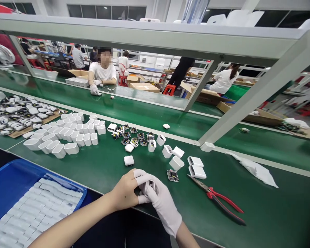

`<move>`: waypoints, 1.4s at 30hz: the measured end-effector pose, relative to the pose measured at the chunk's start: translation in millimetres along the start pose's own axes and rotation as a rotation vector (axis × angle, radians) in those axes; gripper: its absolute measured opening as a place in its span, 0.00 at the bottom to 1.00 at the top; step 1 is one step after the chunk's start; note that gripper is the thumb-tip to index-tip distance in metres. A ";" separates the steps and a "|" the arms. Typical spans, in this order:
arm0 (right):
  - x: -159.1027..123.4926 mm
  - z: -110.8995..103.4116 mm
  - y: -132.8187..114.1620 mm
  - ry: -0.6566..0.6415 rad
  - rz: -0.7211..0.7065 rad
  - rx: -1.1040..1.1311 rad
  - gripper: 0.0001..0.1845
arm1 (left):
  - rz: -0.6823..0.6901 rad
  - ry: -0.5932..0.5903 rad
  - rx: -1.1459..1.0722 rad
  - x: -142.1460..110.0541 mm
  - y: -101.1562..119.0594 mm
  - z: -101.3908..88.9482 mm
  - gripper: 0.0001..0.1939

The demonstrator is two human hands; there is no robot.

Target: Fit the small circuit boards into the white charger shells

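A small white plastic housing (146,188) is held between my two hands at the table's front edge, its open end showing something dark inside. My left hand (125,190), with white coverings on some fingers, wraps round its left side. My right hand (163,203), in a white glove, grips it from the right, thumb at the opening. Just beyond lie a circuit board (173,175) and a white capped piece (128,160). Two white housings (197,171) lie on their sides to the right, beside red-handled long-nose pliers (214,195).
Rows of empty white housings (59,150) stand at left, near a heap of white-capped parts (20,112). Several circuit boards (134,141) lie mid-table. A blue tray (18,165) holds packed white pieces. A slanted post (248,88) rises at right; a co-worker (103,70) sits opposite.
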State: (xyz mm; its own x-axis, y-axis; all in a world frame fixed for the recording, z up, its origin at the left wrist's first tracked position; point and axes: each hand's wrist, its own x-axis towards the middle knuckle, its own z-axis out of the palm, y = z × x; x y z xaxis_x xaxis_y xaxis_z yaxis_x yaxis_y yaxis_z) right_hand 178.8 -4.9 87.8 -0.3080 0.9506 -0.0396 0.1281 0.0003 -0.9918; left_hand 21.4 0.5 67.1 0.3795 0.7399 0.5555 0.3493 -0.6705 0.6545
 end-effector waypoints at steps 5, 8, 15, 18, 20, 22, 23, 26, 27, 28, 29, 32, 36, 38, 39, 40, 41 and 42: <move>-0.6 4.3 -0.5 0.079 -0.010 -0.075 0.15 | 0.004 -0.021 0.018 -0.9 -0.1 0.1 0.25; -0.9 0.5 0.1 0.041 -0.032 -0.013 0.16 | -0.034 -0.019 -0.003 0.6 1.6 -1.3 0.25; -2.2 -3.2 -5.3 -0.028 -0.029 -0.128 0.16 | -0.021 -0.034 -0.039 -0.4 0.2 0.3 0.26; -1.2 -1.7 -3.4 0.013 -0.029 -0.154 0.15 | -0.018 -0.030 -0.040 -1.0 -0.8 1.1 0.26; -0.2 -3.6 -2.2 -0.024 -0.020 -0.092 0.15 | -0.036 -0.032 -0.035 -0.4 -0.8 0.9 0.26; 0.5 -7.3 -2.2 -0.088 -0.019 -0.009 0.16 | -0.051 -0.036 -0.039 0.4 -0.7 0.5 0.26; 0.7 -9.1 -2.7 -0.116 -0.026 0.022 0.16 | -0.056 -0.037 -0.044 0.6 -0.9 0.3 0.26; 0.7 -12.0 -5.4 -0.162 -0.056 0.021 0.18 | -0.056 -0.048 -0.048 -0.4 -2.7 0.6 0.27; 0.6 -11.7 -6.4 -0.166 -0.061 -0.009 0.19 | -0.044 -0.057 -0.041 -1.2 -3.6 1.0 0.28; 0.6 -10.9 -7.4 -0.164 -0.061 -0.046 0.19 | -0.024 -0.064 -0.030 -2.1 -4.5 1.4 0.29; 0.8 -9.7 -8.1 -0.156 -0.055 -0.081 0.20 | 0.001 -0.067 -0.016 -3.0 -5.2 1.8 0.29; 2.1 -6.5 -7.1 -0.118 -0.024 -0.113 0.19 | 0.055 -0.061 0.020 -4.7 -5.9 2.1 0.29; 2.0 -10.3 6.2 -0.096 -0.047 -0.012 0.21 | -0.066 -0.033 -0.022 -2.0 -5.0 0.1 0.27; -0.7 -14.4 14.8 -0.087 -0.125 0.032 0.29 | -0.210 0.025 -0.155 1.1 -4.7 -0.5 0.24; -2.5 -16.1 18.2 -0.067 -0.188 0.000 0.33 | -0.311 0.069 -0.267 2.6 -4.2 -0.3 0.22; -4.5 -17.0 20.4 -0.036 -0.267 -0.076 0.34 | -0.422 0.113 -0.392 4.1 -3.3 0.3 0.20; -6.4 -17.1 21.5 -0.001 -0.353 -0.184 0.35 | -0.526 0.151 -0.511 5.5 -1.7 1.4 0.20; -8.1 -16.3 21.5 0.043 -0.437 -0.294 0.34 | -0.611 0.179 -0.604 6.6 0.9 2.9 0.20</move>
State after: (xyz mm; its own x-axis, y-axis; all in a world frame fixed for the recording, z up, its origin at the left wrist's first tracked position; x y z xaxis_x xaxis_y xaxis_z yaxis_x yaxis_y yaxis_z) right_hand 199.4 -7.5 68.8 -0.3536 0.8541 0.3813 0.2571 0.4808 -0.8383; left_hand 26.7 4.6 69.9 0.1164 0.9915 0.0583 -0.0850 -0.0486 0.9952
